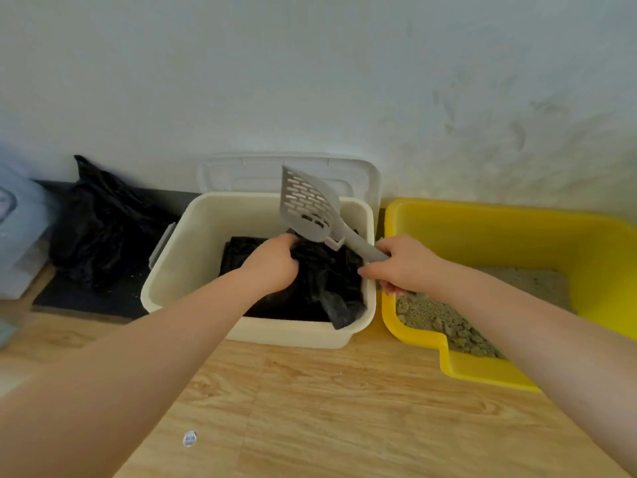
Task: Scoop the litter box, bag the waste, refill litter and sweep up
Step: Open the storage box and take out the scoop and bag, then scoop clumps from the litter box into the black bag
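Note:
A cream plastic bin [193, 257] stands on the floor against the wall, with a black bag [331, 281] lying inside it. My left hand [272, 263] is inside the bin, fingers closed on the bag's upper edge. In my right hand [403, 262] is the handle of a grey slotted litter scoop [308, 205], its blade tilted up over the bin and empty. To the right stands the yellow litter box [510, 229] with beige litter [448, 326] in its bottom.
The bin's lid [248, 174] leans on the wall behind it. A second black bag [103, 225] sits on a dark mat at the left, beside a pale blue sack [20, 222]. A small round cap [189, 438] lies on the wooden floor.

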